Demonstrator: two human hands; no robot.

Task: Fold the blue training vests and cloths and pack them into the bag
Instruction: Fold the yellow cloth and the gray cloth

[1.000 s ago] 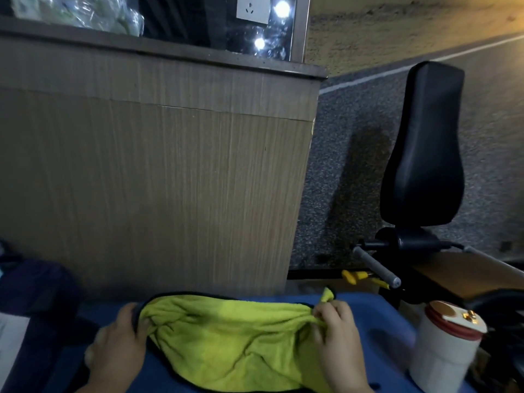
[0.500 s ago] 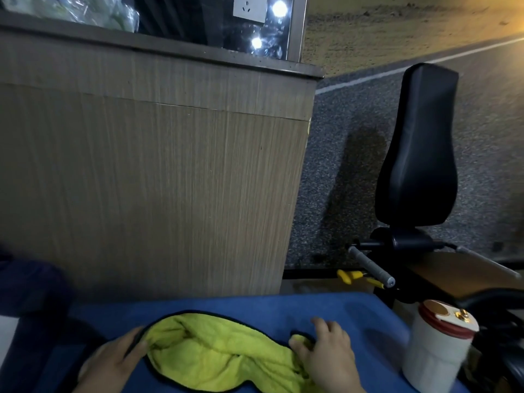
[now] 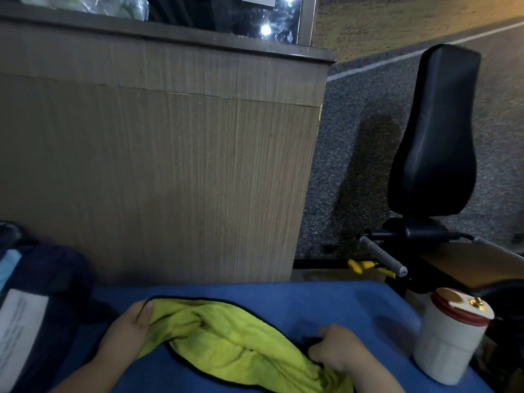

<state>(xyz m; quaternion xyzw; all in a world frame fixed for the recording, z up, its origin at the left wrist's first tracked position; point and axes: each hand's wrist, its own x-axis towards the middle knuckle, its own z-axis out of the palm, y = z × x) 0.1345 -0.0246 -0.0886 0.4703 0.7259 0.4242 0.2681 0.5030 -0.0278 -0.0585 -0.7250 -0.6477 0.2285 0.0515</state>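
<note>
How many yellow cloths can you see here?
1. The yellow cloth lies bunched on the blue surface, its ends held by the left hand and the right hand. Others could be hidden in the dark bag at left.

A blue-covered tabletop [image 3: 283,296] fills the foreground, carrying a crumpled yellow-green cloth [image 3: 226,338] edged in black that lies across its middle, gripped at one end by the left hand [image 3: 127,333] and at the other by the right hand [image 3: 340,353], both low over the blue surface. A white tumbler [image 3: 450,341] with a dark red lid [image 3: 460,310] stands upright at the tabletop's right edge, apart from the cloth, while a dark navy bag [image 3: 48,279] bearing a white label [image 3: 19,321] sits at the left edge, just beside the left hand
</note>
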